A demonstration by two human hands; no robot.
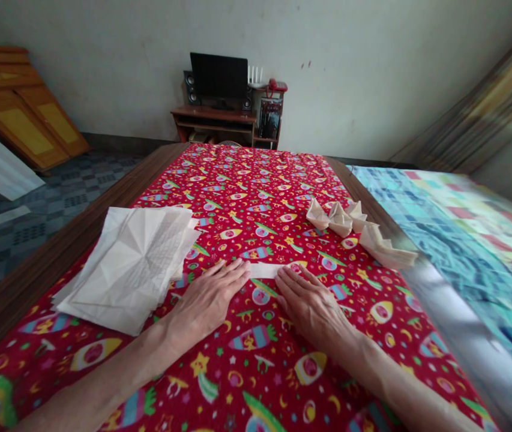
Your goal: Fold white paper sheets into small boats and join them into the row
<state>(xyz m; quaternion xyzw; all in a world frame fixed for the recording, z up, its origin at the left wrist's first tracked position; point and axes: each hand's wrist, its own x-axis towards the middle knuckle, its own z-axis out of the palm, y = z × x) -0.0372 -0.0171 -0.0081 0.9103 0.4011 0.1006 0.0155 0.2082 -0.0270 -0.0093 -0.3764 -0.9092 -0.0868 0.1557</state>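
A pale wall (350, 90) is rising at the back, and a dark wooden table (123, 189) is stretching toward it, a red rocket-print cloth (249, 198) covering most of its top. Alongside on the right, a blue, yellow and red patchwork cover (445, 210) is spreading out. A yellow-brown cabinet (26, 114) is standing at the far left; beyond the table's far end, a small desk (215, 116) is supporting a dark monitor (218, 75). A loose stack of creased paper sheets (134, 264) is lying on the cloth's left side. The left hand (213, 294) and right hand (312, 300) are resting palm-down, fingers extended rather than curled, gripping nothing. Several folded paper shapes (340, 221) are sitting near the cloth's right edge. Smallest, a narrow white paper strip (263, 271) is lying flat on the cloth between the hands; their fingertips are covering its two ends.
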